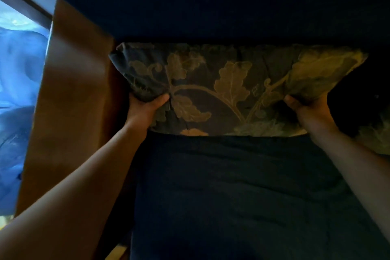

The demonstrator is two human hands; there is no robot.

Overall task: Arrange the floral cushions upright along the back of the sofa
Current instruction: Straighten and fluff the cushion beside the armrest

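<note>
The floral cushion (221, 88), standing at the far edge of the sofa seat (232, 192) against the backrest (211, 6), is clamped by the left hand (145, 105) and right hand (306, 107) and is best pressed back evenly until upright.

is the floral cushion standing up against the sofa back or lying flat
Standing up: the floral cushion rests on its lower edge against the sofa back, both hands gripping its sides.
</note>
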